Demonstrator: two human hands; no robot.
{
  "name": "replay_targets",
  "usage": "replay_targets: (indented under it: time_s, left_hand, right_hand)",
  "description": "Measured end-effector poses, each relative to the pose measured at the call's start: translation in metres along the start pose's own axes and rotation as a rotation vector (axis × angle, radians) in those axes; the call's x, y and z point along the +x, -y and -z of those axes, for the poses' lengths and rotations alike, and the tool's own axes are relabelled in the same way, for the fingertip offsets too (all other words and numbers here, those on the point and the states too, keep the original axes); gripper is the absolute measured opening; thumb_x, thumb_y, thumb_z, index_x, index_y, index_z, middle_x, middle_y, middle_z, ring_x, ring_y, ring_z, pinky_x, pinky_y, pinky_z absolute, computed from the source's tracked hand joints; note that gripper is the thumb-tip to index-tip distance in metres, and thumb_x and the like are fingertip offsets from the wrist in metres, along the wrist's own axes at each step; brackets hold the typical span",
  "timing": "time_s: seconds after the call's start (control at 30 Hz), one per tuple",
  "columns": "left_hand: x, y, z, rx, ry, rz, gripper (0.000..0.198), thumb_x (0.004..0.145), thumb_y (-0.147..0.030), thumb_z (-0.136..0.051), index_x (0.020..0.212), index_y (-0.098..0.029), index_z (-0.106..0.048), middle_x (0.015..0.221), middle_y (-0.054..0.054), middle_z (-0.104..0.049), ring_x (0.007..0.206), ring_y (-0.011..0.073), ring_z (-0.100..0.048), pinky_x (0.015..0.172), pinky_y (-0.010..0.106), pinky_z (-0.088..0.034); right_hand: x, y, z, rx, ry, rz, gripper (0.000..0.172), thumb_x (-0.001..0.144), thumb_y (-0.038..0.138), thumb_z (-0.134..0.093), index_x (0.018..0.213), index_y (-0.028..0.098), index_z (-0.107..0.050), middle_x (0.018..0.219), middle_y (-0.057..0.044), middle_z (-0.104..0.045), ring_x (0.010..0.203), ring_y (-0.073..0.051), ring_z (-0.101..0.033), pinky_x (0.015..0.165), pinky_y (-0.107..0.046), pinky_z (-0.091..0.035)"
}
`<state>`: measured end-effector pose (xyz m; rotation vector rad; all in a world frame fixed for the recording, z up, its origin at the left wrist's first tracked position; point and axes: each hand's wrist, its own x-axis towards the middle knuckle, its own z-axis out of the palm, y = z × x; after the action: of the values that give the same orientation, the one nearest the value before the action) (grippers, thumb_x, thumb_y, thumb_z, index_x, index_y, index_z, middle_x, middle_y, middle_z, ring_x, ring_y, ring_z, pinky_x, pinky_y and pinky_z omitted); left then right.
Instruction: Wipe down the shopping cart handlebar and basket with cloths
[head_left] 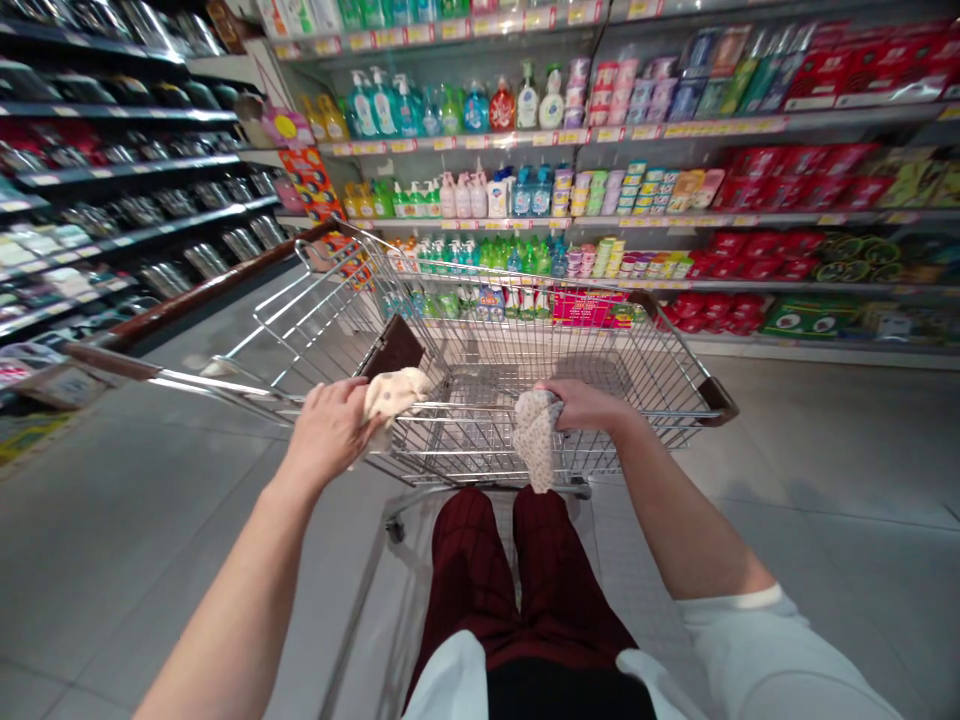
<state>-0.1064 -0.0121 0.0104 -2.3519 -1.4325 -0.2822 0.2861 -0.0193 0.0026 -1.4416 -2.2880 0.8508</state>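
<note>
A wire shopping cart [480,440] stands sideways in front of me, its brown handle [247,272] to the left. My left hand [330,425] is closed on a cream cloth with grey dots [396,392] at the cart's near top rail. Farther right along that rail, my right hand [589,405] grips a pale cloth with small spots [536,425], which drapes down over the outside of the basket. Both cloths touch the rail. The fingertips of each hand are partly hidden by cloth.
Shelves [457,222] ahead hold pump bottles, small tubs and red packages [780,175]. On the left, dark shelves [112,245] carry metal cookware. A cart wheel [394,530] rests on the grey tiled floor [817,480]. My legs [469,570] are close to the cart's near side.
</note>
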Motion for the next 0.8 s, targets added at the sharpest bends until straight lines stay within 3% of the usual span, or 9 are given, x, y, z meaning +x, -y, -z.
replay_targets:
  time_s: [0.1,0.2,0.27,0.37,0.47,0.57,0.7,0.8]
  left_hand:
    - [0.021,-0.055,0.008,-0.046,0.108,-0.106,0.046,0.094,-0.046,-0.044,0.126,-0.015,-0.056,0.11,0.017,-0.066,0.103,0.0305,-0.061,0.093,0.042,-0.042]
    - [0.048,-0.116,0.014,-0.093,0.2,-0.092,0.063,0.092,-0.046,-0.05,0.148,-0.02,-0.035,0.103,0.012,-0.068,0.092,0.0274,-0.066,0.083,0.037,-0.047]
    - [0.064,-0.152,0.015,-0.141,0.257,-0.129,0.074,0.088,-0.046,-0.057,0.151,-0.022,-0.028,0.107,0.012,-0.066,0.089,0.027,-0.067,0.076,0.034,-0.048]
    - [0.079,-0.186,0.012,-0.187,0.225,-0.164,0.084,0.083,-0.034,-0.062,0.154,-0.016,-0.02,0.119,0.017,-0.059,0.092,0.0277,-0.067,0.072,0.033,-0.05]
    - [0.081,-0.193,0.004,-0.211,0.177,-0.162,0.085,0.083,-0.034,-0.063,0.154,-0.019,-0.018,0.12,0.015,-0.058,0.094,0.0277,-0.067,0.073,0.034,-0.05]
    - [0.074,-0.185,-0.001,-0.211,0.136,-0.183,0.077,0.086,-0.039,-0.063,0.15,-0.019,-0.025,0.113,0.012,-0.061,0.096,0.0269,-0.066,0.077,0.034,-0.049]
    - [0.062,-0.163,-0.002,-0.193,0.088,-0.257,0.057,0.094,-0.049,-0.05,0.14,-0.016,-0.039,0.107,0.01,-0.063,0.096,0.0244,-0.063,0.079,0.033,-0.046]
    - [0.053,-0.138,0.0,-0.185,0.067,-0.231,0.051,0.096,-0.06,-0.034,0.116,-0.018,-0.056,0.097,0.009,-0.065,0.09,0.0233,-0.063,0.075,0.032,-0.043]
  right_hand:
    - [0.001,0.0,-0.001,-0.016,-0.007,0.005,0.035,0.062,0.02,-0.067,0.097,0.018,-0.064,0.095,-0.001,-0.07,0.088,-0.018,-0.062,0.075,-0.024,-0.041]
    - [0.002,0.0,-0.003,-0.008,-0.007,0.028,0.035,0.063,0.022,-0.066,0.097,0.018,-0.065,0.096,-0.001,-0.07,0.089,-0.018,-0.061,0.077,-0.024,-0.042]
    - [0.002,-0.001,-0.003,-0.009,-0.018,0.025,0.035,0.062,0.024,-0.066,0.097,0.018,-0.065,0.095,0.0,-0.07,0.087,-0.019,-0.061,0.076,-0.025,-0.042]
    - [0.002,-0.002,-0.002,-0.028,-0.038,-0.013,0.035,0.061,0.026,-0.067,0.094,0.017,-0.065,0.092,-0.001,-0.07,0.084,-0.019,-0.061,0.074,-0.026,-0.043]
    - [0.002,-0.003,-0.001,-0.034,-0.04,-0.013,0.034,0.061,0.028,-0.067,0.093,0.016,-0.066,0.091,-0.002,-0.07,0.084,-0.019,-0.061,0.075,-0.026,-0.043]
    - [0.001,-0.002,-0.002,-0.02,-0.054,0.004,0.035,0.061,0.027,-0.067,0.095,0.017,-0.067,0.095,-0.002,-0.07,0.086,-0.019,-0.061,0.077,-0.027,-0.043]
    - [-0.001,-0.001,-0.003,0.027,-0.043,0.037,0.03,0.063,0.025,-0.067,0.092,0.018,-0.066,0.091,0.001,-0.07,0.085,-0.017,-0.061,0.074,-0.024,-0.042]
    - [-0.003,-0.002,-0.001,0.052,-0.038,0.029,0.027,0.063,0.025,-0.067,0.089,0.017,-0.065,0.086,0.001,-0.069,0.082,-0.016,-0.06,0.07,-0.023,-0.041]
